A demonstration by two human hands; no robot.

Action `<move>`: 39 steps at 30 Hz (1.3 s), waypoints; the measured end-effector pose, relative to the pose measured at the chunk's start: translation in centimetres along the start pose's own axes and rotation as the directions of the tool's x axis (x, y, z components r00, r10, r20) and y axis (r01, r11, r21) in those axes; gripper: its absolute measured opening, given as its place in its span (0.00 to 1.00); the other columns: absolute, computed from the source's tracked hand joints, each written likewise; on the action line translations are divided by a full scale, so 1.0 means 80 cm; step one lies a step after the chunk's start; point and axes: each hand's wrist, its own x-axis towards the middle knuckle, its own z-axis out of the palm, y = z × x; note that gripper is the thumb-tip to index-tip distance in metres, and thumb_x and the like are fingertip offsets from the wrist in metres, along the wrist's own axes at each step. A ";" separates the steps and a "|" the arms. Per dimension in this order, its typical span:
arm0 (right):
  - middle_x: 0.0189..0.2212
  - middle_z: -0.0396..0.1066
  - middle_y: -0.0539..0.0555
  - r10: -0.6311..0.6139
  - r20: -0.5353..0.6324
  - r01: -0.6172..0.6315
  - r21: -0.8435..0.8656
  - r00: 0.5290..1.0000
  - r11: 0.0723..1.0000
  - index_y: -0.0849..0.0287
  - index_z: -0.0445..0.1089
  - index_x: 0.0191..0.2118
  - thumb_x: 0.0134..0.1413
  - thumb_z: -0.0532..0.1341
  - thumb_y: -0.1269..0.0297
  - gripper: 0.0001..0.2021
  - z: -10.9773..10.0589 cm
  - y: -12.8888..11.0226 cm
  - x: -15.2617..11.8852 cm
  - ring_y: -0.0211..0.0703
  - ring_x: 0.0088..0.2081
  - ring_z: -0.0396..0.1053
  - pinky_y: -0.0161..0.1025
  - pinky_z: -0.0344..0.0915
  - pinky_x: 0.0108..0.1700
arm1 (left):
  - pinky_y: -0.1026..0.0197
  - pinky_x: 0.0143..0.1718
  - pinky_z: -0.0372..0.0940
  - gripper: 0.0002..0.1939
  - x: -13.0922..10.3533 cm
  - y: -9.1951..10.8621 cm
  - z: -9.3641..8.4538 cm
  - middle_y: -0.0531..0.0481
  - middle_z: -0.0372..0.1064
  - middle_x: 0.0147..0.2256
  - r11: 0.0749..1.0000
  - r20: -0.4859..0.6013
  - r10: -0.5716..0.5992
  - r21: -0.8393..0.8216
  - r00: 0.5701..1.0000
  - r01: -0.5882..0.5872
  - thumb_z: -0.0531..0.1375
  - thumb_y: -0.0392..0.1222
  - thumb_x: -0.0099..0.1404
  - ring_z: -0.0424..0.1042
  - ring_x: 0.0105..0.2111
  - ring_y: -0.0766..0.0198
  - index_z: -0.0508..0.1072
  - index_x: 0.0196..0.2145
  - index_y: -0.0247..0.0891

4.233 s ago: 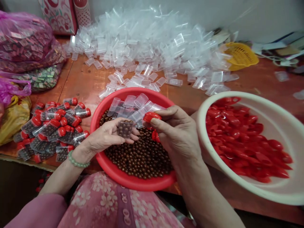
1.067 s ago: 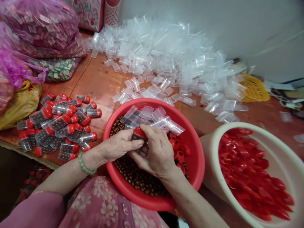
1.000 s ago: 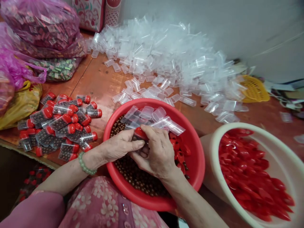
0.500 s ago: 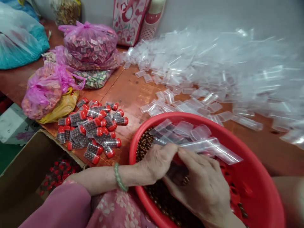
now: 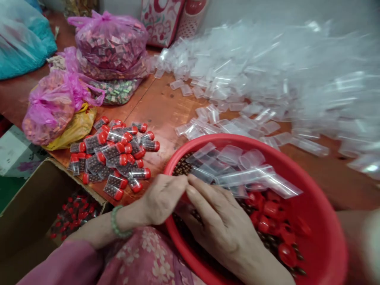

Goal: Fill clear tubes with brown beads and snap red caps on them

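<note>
My left hand [image 5: 166, 198], with a green beaded bracelet [image 5: 116, 223] at the wrist, is closed at the left rim of a red basin [image 5: 332, 233]. Its fingertips meet those of my right hand [image 5: 221, 227], which curves over the basin with its fingers pressed together. Whatever lies between them is hidden behind the fingers. Inside the basin are small brown beads [image 5: 182, 166], clear flat plastic tubes [image 5: 246, 176] and red caps [image 5: 271, 209]. Left of it, bead-filled tubes with red caps [image 5: 114, 152] lie piled on the wooden table [image 5: 166, 99].
A large heap of clear tubes [image 5: 252, 71] spreads across the back right. Tied pink bags [image 5: 109, 43] and a yellow bag [image 5: 75, 128] stand at the left. Below the table edge, an open cardboard box [image 5: 32, 202] holds more capped tubes [image 5: 74, 215].
Both hands have moved left together, from over the basin's middle to its left rim. More red caps and beads now show in the basin. The view has tilted slightly down.
</note>
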 end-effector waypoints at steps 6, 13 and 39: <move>0.46 0.74 0.64 0.262 0.204 -0.253 -0.069 0.943 0.965 0.63 0.63 0.54 0.61 0.58 0.67 0.16 -0.009 0.019 -0.012 0.51 0.44 0.74 0.47 0.73 0.43 | 0.57 0.39 0.62 0.20 0.010 -0.018 -0.073 0.45 0.74 0.32 0.578 -0.130 0.381 0.807 0.915 -0.126 0.44 0.43 0.72 0.71 0.33 0.59 0.72 0.33 0.35; 0.38 0.75 0.58 0.392 0.296 -0.391 -0.067 0.871 0.918 0.60 0.68 0.46 0.63 0.56 0.68 0.08 -0.026 0.041 -0.031 0.46 0.38 0.73 0.44 0.72 0.41 | 0.50 0.46 0.66 0.10 0.044 -0.042 -0.074 0.39 0.73 0.42 0.155 0.016 0.484 0.982 0.875 -0.104 0.53 0.41 0.69 0.71 0.44 0.50 0.71 0.42 0.34; 0.48 0.75 0.57 0.653 0.125 -0.642 0.391 0.747 0.659 0.57 0.65 0.54 0.55 0.65 0.60 0.21 -0.044 0.065 -0.018 0.47 0.46 0.74 0.44 0.71 0.47 | 0.63 0.37 0.67 0.11 0.117 0.024 0.038 0.50 0.71 0.34 0.993 0.282 -0.004 0.114 0.959 -0.029 0.62 0.42 0.58 0.72 0.33 0.66 0.66 0.36 0.35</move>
